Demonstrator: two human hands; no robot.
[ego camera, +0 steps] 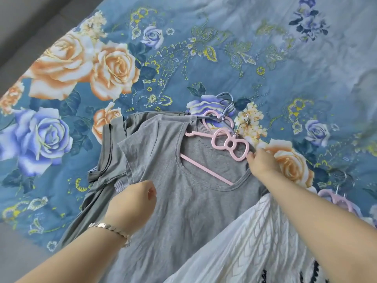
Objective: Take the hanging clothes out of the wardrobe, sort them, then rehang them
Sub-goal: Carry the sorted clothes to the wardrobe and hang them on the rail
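Several grey garments were laid in a stack on the floral bed sheet (183,58), their necks turned toward the upper right of the frame. The topmost, a grey T-shirt (183,211), was spread across the lower centre and was still carried on a pink hanger (230,142) whose bow-shaped top was seen just above the neckline, with its bar showing through the neck opening.

The right hand (262,163) was placed at the right shoulder of the grey T-shirt, directly lower right of the bow. Its grip was narrowed on the shoulder edge there, and its fingertips were brought against the bow's lower lobe.

The left hand (130,201) was set at the opposite side, on the shirt's left sleeve area in the lower left centre. Its fingers were curled under, and whether fabric was caught in that grip could not be told. A bracelet (110,227) was worn on that wrist.

A darker grey garment (114,139) was seen beneath, protruding to the left. Further hanger hooks (228,101) were gathered above the bow. A white knitted garment (255,242) was overlapped onto the shirt's lower right, partly hidden under the right forearm, and a second pink hanger (334,199) was seen at the right edge.
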